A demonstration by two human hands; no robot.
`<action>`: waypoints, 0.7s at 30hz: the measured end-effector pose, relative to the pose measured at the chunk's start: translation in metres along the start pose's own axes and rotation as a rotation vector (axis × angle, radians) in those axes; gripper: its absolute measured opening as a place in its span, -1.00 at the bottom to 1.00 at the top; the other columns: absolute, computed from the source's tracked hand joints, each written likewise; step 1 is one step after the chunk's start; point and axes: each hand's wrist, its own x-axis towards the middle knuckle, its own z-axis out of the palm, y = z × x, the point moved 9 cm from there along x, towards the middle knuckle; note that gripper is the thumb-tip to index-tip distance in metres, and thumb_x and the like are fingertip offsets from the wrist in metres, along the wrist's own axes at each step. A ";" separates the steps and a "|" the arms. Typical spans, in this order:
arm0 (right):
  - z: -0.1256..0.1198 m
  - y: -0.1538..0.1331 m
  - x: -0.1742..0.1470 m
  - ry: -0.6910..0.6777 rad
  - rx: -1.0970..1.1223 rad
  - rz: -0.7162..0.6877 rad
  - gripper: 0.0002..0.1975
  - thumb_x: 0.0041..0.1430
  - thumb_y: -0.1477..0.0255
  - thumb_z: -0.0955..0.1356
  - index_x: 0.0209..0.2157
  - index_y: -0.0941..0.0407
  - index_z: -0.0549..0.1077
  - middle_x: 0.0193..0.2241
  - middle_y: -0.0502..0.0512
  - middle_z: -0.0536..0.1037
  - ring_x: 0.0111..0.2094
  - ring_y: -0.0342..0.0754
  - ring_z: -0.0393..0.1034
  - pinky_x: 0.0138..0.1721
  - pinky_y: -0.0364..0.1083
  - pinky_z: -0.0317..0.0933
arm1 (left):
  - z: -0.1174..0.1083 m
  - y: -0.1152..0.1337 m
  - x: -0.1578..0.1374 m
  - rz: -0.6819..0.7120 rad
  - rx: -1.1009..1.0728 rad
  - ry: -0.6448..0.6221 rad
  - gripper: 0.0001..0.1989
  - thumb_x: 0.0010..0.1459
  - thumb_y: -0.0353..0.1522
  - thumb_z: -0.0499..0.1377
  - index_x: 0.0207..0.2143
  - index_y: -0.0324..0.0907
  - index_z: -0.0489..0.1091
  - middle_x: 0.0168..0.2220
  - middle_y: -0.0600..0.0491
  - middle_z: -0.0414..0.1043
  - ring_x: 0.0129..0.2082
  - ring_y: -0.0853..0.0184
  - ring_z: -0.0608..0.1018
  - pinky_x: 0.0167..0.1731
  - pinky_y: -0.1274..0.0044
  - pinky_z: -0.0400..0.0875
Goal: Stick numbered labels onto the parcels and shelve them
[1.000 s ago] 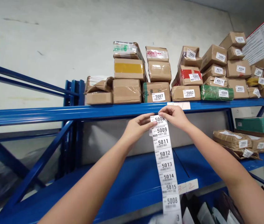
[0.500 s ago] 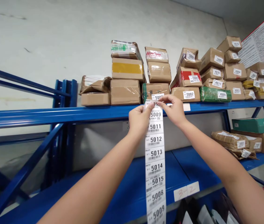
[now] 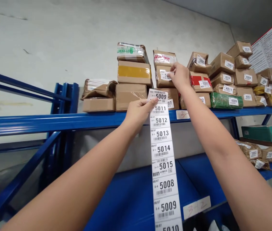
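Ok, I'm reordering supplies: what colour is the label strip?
The label strip is white, printed black; head view.

The right hand (image 3: 181,76) has left the top of the label strip (image 3: 163,147) and reached up to the middle box (image 3: 163,84) of a three-high stack, fingertips at the right edge of a white label (image 3: 165,75) now across the box's formerly bare front. The strip, headed by 5008 moments earlier, now starts at 5009, where the left hand's (image 3: 138,110) thumb has shifted. A label marked 5010 (image 3: 171,228) has appeared below.
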 end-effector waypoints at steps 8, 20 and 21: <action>-0.004 -0.076 -0.066 -0.234 0.321 -0.041 -0.57 0.11 0.15 0.49 -0.10 0.12 0.46 -0.20 0.09 0.50 -0.19 -0.07 0.45 -0.13 -0.05 0.39 | -0.005 0.004 -0.003 0.116 -0.063 -0.020 -0.55 -0.05 0.03 0.36 -0.56 -0.18 0.52 -0.57 -0.01 0.53 -0.50 0.27 0.54 -0.53 0.53 0.40; 0.005 -0.069 -0.106 -0.156 0.458 0.086 -0.90 0.19 0.36 0.44 -0.33 0.09 0.52 -0.34 0.01 0.58 -0.29 -0.10 0.46 -0.15 -0.05 0.39 | -0.007 0.009 0.008 0.171 -0.123 0.259 -0.71 -0.04 -0.22 0.38 -0.58 -0.18 0.40 -0.52 0.06 0.50 -0.48 0.36 0.49 -0.48 0.55 0.38; 0.004 -0.070 -0.101 -0.128 0.427 0.053 -0.89 0.20 0.34 0.43 -0.33 0.09 0.53 -0.33 0.02 0.58 -0.27 -0.09 0.46 -0.13 -0.03 0.39 | -0.007 0.010 0.008 0.177 -0.123 0.263 -0.70 -0.04 -0.19 0.38 -0.58 -0.17 0.40 -0.52 0.05 0.51 -0.48 0.35 0.50 -0.49 0.55 0.37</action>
